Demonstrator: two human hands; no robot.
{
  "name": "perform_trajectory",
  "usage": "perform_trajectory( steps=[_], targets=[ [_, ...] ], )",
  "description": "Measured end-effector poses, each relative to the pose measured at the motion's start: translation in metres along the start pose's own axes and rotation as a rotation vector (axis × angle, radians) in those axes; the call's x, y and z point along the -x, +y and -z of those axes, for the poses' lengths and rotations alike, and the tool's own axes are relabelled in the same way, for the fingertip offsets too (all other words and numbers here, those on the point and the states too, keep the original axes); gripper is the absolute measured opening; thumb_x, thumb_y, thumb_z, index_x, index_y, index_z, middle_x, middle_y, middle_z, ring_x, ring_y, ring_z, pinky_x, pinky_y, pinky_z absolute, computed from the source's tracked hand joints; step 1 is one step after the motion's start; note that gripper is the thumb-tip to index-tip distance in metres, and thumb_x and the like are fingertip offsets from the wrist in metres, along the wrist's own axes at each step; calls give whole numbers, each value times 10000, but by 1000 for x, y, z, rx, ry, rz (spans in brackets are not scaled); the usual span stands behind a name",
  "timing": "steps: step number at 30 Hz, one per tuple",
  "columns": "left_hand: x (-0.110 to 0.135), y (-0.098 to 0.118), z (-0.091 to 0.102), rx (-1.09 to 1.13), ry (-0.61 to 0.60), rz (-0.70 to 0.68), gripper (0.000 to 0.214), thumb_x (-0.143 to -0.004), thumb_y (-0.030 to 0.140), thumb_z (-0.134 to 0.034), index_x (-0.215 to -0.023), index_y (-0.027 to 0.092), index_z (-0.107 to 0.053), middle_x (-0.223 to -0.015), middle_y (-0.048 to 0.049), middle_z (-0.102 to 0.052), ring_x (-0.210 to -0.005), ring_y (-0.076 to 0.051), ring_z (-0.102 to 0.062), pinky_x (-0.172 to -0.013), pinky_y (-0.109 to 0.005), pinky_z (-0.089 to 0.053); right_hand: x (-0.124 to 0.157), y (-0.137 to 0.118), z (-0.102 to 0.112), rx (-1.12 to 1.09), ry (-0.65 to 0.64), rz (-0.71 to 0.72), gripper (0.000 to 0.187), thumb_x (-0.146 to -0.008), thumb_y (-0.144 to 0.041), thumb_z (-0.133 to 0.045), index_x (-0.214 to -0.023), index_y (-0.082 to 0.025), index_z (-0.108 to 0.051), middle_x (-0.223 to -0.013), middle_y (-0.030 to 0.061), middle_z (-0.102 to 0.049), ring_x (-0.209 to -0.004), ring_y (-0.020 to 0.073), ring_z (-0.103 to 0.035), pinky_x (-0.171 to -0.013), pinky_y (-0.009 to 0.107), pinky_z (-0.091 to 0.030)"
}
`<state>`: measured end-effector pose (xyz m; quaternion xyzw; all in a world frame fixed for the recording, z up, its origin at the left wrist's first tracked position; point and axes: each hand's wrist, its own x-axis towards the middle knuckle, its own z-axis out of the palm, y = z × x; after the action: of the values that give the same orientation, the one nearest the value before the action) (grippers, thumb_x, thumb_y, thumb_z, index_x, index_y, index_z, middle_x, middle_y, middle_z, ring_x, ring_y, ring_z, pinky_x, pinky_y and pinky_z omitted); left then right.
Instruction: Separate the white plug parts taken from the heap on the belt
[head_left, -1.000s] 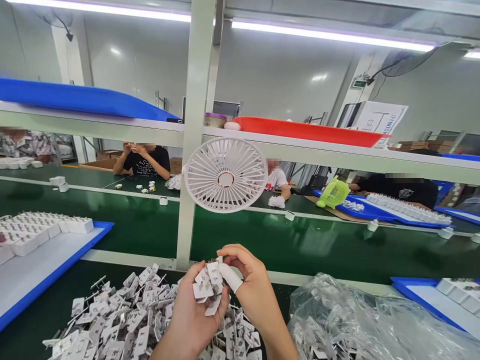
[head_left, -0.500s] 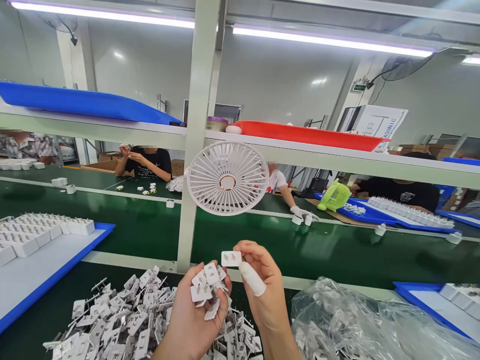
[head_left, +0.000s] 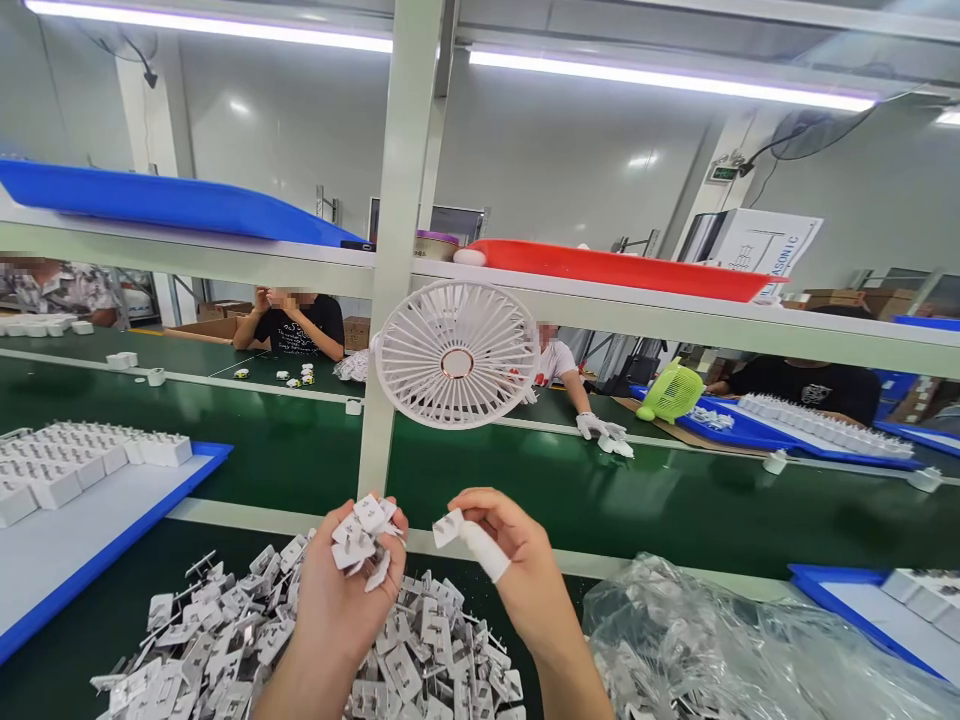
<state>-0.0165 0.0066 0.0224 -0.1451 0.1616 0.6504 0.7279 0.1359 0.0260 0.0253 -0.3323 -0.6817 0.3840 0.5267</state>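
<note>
My left hand (head_left: 341,580) is cupped around a handful of small white plug plates with metal pins (head_left: 362,535), fingers curled about them. Between thumb and fingertips of my right hand (head_left: 517,560) a single white plug plate (head_left: 448,528) is pinched, tilted, a little to the right of the handful. A white covering wraps the right thumb. Below both hands a large heap of the same plug plates (head_left: 210,640) lies on the dark green work surface, with part of it hidden behind my forearms.
A clear plastic bag (head_left: 697,640) with white parts lies at right. Blue-rimmed trays of white housings stand left (head_left: 202,470) and right (head_left: 832,580). A white fan (head_left: 456,365) hangs on the post ahead. Beyond the green conveyor (head_left: 525,480), several co-workers sit; one gloved hand (head_left: 596,425) touches white parts.
My left hand has moved left with its handful, away from the right hand. The plate in my right hand has shifted slightly left and tilted. White pieces on the conveyor have drifted right.
</note>
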Motion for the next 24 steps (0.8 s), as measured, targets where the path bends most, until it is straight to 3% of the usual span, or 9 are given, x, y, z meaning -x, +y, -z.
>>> perform_trajectory(
  steps=[6, 9, 13, 19, 24],
  targets=[
    [-1, 7, -2, -3, -3, -14, 185, -720, 112, -532, -903, 123, -559, -914, -86, -541, -798, -174, -530, -463, -157, -454, 0, 22, -14, 230, -291, -75, 186, -701, -66, -489, -752, -188, -619, -754, -2, -568, -648, 124, -518, -600, 216, -415],
    [0, 1, -2, -28, 11, 14, 159, -720, 124, -538, -877, 120, -562, -909, -88, -543, -783, -176, -530, -458, -163, -455, 4, 32, -20, 308, -362, -66, 290, -600, 25, -433, -693, -185, -610, -670, -26, -561, -605, 119, -496, -556, 199, -377],
    [2, -8, -3, -59, 24, 48, 149, -720, 132, -541, -868, 124, -560, -902, -86, -554, -759, -170, -540, -459, -168, -454, 3, 32, -14, 399, -339, -47, 328, -533, 51, -392, -644, -187, -588, -642, -22, -561, -655, 146, -499, -598, 223, -364],
    [3, -18, -2, -144, 38, 73, 164, -719, 154, -554, -880, 127, -561, -849, -82, -588, -700, -158, -562, -455, -173, -442, -2, 3, -3, 405, -129, 20, 175, -802, -154, -418, -890, -214, -558, -961, 45, -568, -920, 187, -504, -810, 311, -388],
    [1, -28, 1, -263, 55, 67, 80, -718, 203, -574, -766, 140, -561, -675, -44, -584, -553, -129, -550, -441, -209, -438, 6, -14, -10, 495, -177, 43, 242, -804, -215, -496, -1025, -286, -564, -1265, 19, -426, -1208, 209, -291, -968, 368, -308]
  ],
)
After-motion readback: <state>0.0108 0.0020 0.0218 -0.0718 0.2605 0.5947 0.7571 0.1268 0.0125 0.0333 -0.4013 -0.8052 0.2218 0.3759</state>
